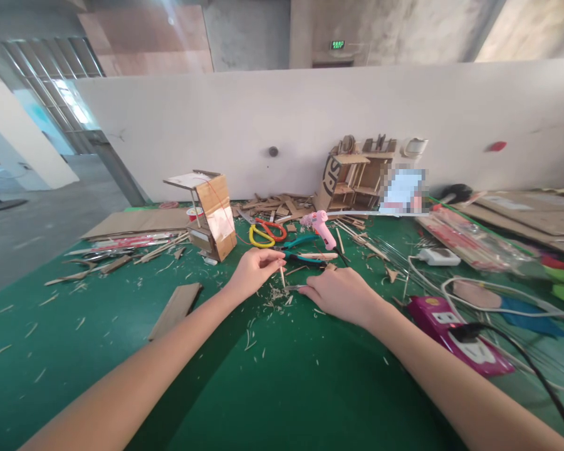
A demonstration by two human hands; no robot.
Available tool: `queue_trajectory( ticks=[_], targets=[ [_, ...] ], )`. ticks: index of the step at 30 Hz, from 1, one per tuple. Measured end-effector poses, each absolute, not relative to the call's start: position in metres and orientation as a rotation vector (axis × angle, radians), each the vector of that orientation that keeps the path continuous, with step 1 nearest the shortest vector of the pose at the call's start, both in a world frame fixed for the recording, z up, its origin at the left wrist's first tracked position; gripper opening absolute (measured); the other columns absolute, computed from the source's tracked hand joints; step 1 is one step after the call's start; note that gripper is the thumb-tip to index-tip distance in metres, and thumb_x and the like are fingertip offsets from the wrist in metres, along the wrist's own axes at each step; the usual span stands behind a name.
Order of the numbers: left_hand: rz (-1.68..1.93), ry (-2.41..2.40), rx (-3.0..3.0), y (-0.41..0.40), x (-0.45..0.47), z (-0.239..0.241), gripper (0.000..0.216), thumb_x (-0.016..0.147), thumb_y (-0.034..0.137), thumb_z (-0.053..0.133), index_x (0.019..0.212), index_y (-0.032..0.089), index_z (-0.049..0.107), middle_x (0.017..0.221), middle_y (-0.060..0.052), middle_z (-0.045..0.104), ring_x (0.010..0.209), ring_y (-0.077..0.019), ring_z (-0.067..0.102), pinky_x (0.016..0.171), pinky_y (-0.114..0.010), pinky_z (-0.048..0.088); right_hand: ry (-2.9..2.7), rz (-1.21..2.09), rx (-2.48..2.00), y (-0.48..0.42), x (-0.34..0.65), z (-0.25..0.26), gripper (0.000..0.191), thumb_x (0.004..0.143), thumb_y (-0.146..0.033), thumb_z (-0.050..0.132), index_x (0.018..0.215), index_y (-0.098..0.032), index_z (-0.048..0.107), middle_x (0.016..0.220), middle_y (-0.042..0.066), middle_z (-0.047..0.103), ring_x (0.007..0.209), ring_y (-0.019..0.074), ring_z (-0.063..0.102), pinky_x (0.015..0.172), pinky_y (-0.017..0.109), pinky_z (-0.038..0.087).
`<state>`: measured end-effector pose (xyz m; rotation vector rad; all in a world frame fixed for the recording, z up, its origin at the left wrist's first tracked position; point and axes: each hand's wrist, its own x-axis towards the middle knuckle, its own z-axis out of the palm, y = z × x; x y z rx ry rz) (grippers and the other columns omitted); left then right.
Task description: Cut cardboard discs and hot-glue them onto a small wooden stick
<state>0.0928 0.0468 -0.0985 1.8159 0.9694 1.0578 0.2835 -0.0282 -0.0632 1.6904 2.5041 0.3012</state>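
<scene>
Pinched between the fingertips of my left hand point(254, 273) is a thin wooden stick point(282, 276), its lower end pointing down at the table. My right hand point(341, 295) is closed around a knife; only its narrow blade point(293, 288) shows, close to the stick's lower end, and the handle is hidden in the fist. Pale wood shavings point(276, 297) lie in a small heap beneath. Just beyond the hands are teal-handled pliers point(305, 259), scissors with a yellow and an orange handle loop point(262, 235), and a pink glue gun point(320, 228).
A small cardboard structure point(222, 216) stands left of the hands, near a flat cardboard piece point(176, 310). At the back are cardboard scraps point(282, 205), a cardboard shelf point(331, 178) and a lit screen point(403, 190). A purple power strip point(455, 332) with cables lies right.
</scene>
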Motion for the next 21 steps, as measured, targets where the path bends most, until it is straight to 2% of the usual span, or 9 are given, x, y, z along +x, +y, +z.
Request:
queue_trajectory(
  ticks=[9, 14, 21],
  targets=[
    [1.073, 0.957, 1.703, 0.0457, 0.0929, -0.0973, 0.02, 0.075, 0.026, 0.069, 0.09, 0.013, 0.069, 0.087, -0.007, 0.074, 0.075, -0.0194, 0.071, 0.076, -0.034, 0.058, 2.454, 0.228, 1.71, -0.0294, 0.2796, -0.0642, 0.049, 0.097, -0.042, 0.028, 0.084, -0.019, 0.069, 0.074, 0.01, 0.07, 0.07, 0.0257, 0.069, 0.06, 0.034, 0.052],
    [1.235, 0.913, 1.489, 0.0514, 0.0915, -0.1023, 0.025, 0.077, 0.027, 0.067, 0.097, 0.011, 0.067, 0.09, -0.009, 0.073, 0.081, -0.0189, 0.07, 0.083, -0.036, 0.056, 2.447, 0.23, 1.703, -0.0317, 0.2781, -0.0639, 0.049, 0.097, -0.041, 0.029, 0.082, -0.017, 0.069, 0.076, 0.012, 0.07, 0.07, 0.0267, 0.069, 0.059, 0.035, 0.052],
    [1.108, 0.899, 1.554, 0.048, 0.0925, -0.1002, 0.026, 0.078, 0.025, 0.066, 0.099, 0.01, 0.067, 0.093, -0.01, 0.072, 0.081, -0.0188, 0.07, 0.084, -0.036, 0.055, 2.499, 0.347, 1.782, -0.0288, 0.2816, -0.0662, 0.048, 0.096, -0.044, 0.03, 0.082, -0.018, 0.068, 0.071, 0.01, 0.069, 0.067, 0.0262, 0.068, 0.057, 0.032, 0.047]
  ],
)
